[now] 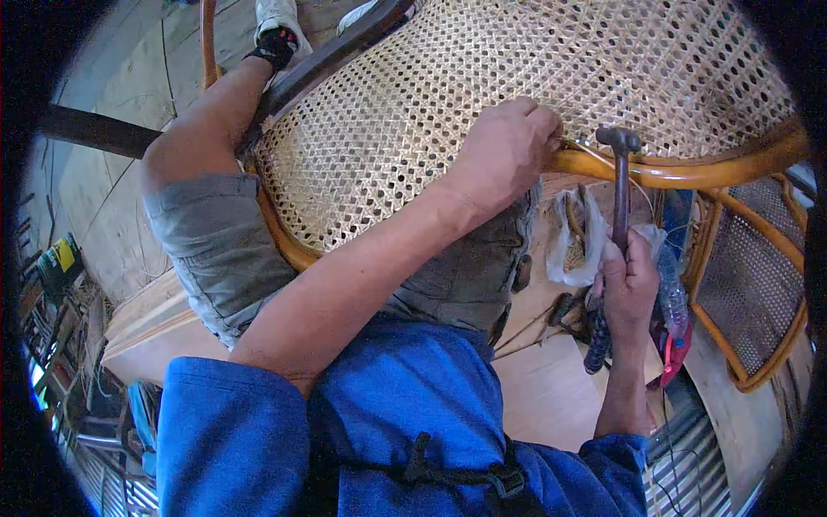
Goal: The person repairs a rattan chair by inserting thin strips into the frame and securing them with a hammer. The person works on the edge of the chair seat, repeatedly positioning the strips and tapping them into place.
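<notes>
A woven cane panel [362,146] in a curved, varnished rattan frame [680,175] lies across my lap. My left hand [510,153] is closed at the frame's near edge, its fingertips pinching a thin pale cane strand [591,153]. This strand runs right along the rim, behind the hammer head. To the right, my right hand [631,280] is wrapped round the handle of a hammer [621,189]. The hammer stands upright, head at the top, over the rattan rim; I cannot tell whether it touches. What lies under my left fingers is hidden.
Beside my right hand are a clear plastic bag [564,254] and a plastic bottle [672,297]. Another cane-and-rattan piece [749,276] stands at the right. A dark wooden bar [99,131] juts in from the left. Plywood sheets [551,392] lie below.
</notes>
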`<control>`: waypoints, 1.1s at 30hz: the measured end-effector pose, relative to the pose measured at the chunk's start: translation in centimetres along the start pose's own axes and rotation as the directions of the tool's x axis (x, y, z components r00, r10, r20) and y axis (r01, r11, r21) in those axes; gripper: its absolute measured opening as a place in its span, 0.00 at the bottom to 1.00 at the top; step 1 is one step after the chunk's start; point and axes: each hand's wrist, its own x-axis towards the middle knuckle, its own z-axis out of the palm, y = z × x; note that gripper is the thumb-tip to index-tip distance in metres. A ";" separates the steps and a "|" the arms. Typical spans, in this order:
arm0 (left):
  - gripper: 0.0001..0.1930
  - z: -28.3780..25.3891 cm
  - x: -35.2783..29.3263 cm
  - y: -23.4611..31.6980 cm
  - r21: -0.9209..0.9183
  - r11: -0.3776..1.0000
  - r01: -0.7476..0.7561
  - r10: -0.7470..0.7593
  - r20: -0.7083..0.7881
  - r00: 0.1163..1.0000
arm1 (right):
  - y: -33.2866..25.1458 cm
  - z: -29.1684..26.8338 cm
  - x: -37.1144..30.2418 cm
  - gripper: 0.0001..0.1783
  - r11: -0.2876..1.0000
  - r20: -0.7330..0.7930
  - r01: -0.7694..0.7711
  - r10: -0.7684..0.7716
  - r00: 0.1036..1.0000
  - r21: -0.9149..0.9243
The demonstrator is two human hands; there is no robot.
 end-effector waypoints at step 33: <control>0.14 -0.7 2.1 1.0 0.132 0.983 -0.129 0.106 0.168 0.980 | -0.1 4.5 5.8 0.05 0.965 -0.197 0.188 -0.151 0.969 0.185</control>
